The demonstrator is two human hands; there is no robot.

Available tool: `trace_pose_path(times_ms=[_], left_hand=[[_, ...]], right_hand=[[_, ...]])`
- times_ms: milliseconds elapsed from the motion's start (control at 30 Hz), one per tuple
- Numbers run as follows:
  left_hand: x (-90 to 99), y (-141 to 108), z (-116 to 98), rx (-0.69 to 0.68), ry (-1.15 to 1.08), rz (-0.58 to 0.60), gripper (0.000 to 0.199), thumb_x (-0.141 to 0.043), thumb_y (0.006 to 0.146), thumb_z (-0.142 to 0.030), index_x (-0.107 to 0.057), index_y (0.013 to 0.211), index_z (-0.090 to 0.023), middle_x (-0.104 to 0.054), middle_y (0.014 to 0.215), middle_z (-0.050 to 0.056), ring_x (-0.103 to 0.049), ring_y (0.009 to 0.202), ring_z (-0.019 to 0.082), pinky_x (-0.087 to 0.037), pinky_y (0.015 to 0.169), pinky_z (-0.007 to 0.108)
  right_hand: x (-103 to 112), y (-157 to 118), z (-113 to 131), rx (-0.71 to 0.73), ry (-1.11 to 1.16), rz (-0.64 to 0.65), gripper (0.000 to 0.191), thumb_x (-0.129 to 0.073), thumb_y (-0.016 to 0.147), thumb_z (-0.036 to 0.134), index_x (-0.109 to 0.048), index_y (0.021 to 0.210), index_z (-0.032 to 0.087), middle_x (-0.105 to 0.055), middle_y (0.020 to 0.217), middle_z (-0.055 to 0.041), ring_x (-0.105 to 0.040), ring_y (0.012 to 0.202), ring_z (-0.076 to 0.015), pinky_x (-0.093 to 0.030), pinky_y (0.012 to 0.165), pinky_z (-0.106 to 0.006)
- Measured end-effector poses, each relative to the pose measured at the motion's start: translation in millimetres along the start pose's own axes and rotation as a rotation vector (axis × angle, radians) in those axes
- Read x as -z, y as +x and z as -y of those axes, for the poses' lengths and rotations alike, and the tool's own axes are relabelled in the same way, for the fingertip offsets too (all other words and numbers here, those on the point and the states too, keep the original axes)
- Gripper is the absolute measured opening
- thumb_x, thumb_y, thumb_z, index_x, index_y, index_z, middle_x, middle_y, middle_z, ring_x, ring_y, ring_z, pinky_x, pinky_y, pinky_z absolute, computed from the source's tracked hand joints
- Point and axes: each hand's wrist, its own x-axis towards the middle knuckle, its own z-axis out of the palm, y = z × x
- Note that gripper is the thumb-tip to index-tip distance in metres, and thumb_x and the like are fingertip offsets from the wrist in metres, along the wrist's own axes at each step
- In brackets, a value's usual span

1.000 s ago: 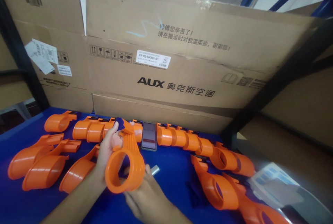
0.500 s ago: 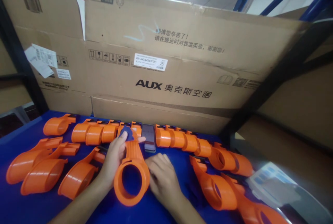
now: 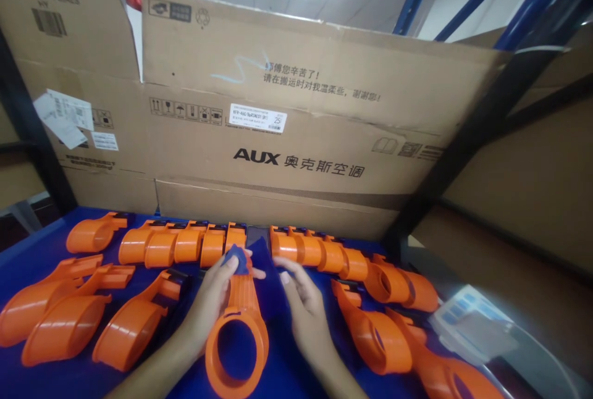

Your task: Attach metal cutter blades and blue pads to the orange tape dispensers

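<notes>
My left hand point(image 3: 220, 291) is closed around the handle of an orange tape dispenser point(image 3: 241, 291), whose round ring hangs toward me. A small blue piece point(image 3: 236, 260) sits at the dispenser's far end under my left thumb. Just to the right, my right hand point(image 3: 306, 303) has its fingers bent at the edge of a dark blue flat piece point(image 3: 269, 281), which stands beside the dispenser. What that flat piece is made of I cannot tell.
More orange tape dispensers point(image 3: 188, 244) stand in a row along the back, with others left and right on the blue table surface point(image 3: 173, 380). A phone point(image 3: 257, 236) lies partly hidden behind my hands. A large cardboard panel point(image 3: 194, 158) closes the back; a clear plastic-looking box point(image 3: 477, 325) is at right.
My right hand has risen and opened out from its curled pose, and the dark blue flat piece now shows beside it. My left hand keeps the dispenser. The view has shifted slightly.
</notes>
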Motion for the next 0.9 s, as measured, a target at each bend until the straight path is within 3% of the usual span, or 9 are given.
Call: trace_pose_path(times_ms=[133, 233, 367, 600, 733, 900], left_hand=[[2.0, 3, 7, -0.086, 0.085, 0.065, 0.051, -0.075, 0.081, -0.052, -0.070, 0.116, -0.015, -0.081, 0.098, 0.013, -0.073, 0.099, 0.032, -0.053, 0.092, 0.039], [2.7, 3, 10, -0.121, 0.152, 0.101, 0.048, -0.071, 0.086, -0.052, -0.069, 0.119, -0.016, -0.080, 0.105, 0.012, -0.070, 0.111, 0.033, -0.046, 0.104, 0.042], [1.3, 0, 6, -0.134, 0.266, 0.138, 0.045, -0.068, 0.089, -0.049, -0.066, 0.123, -0.020, -0.079, 0.110, 0.010, -0.070, 0.110, 0.031, -0.048, 0.103, 0.042], [-0.5, -7, 7, -0.168, 0.397, 0.177, 0.040, -0.070, 0.089, -0.042, -0.067, 0.126, -0.026, -0.071, 0.132, 0.007, -0.062, 0.125, 0.030, -0.041, 0.112, 0.040], [2.0, -6, 10, -0.135, 0.358, 0.175, 0.042, -0.069, 0.090, -0.045, -0.067, 0.127, -0.025, -0.070, 0.134, 0.007, -0.063, 0.124, 0.031, -0.043, 0.111, 0.041], [5.3, 3, 20, -0.079, 0.199, 0.033, 0.044, -0.070, 0.088, -0.050, -0.071, 0.121, -0.021, -0.070, 0.133, 0.009, -0.055, 0.135, 0.031, -0.041, 0.113, 0.038]], right_hand=[[-1, 8, -5, -0.167, 0.204, 0.147, 0.032, -0.064, 0.094, 0.052, -0.074, 0.100, 0.023, -0.075, 0.096, -0.0050, -0.069, 0.094, -0.0270, -0.055, 0.087, -0.039], [-5, 7, -4, -0.270, 0.352, 0.189, 0.031, -0.068, 0.092, 0.050, -0.071, 0.110, 0.025, -0.075, 0.099, -0.0052, -0.070, 0.092, -0.0261, -0.056, 0.080, -0.038], [-10, 0, 4, -0.355, 0.486, 0.180, 0.041, -0.064, 0.094, 0.053, -0.062, 0.125, 0.027, -0.075, 0.109, -0.0082, -0.073, 0.097, -0.0268, -0.057, 0.076, -0.039], [-8, -3, 11, -0.317, 0.478, 0.105, 0.042, -0.068, 0.091, 0.050, -0.062, 0.129, 0.032, -0.075, 0.115, -0.0049, -0.071, 0.106, -0.0257, -0.057, 0.087, -0.041], [-9, -2, 10, -0.290, 0.459, 0.106, 0.039, -0.068, 0.091, 0.051, -0.065, 0.124, 0.031, -0.074, 0.116, -0.0054, -0.070, 0.106, -0.0264, -0.057, 0.087, -0.041], [-1, 4, 6, -0.240, 0.449, 0.035, 0.029, -0.063, 0.094, 0.052, -0.065, 0.110, 0.029, -0.074, 0.102, -0.0049, -0.071, 0.089, -0.0249, -0.055, 0.078, -0.038]])
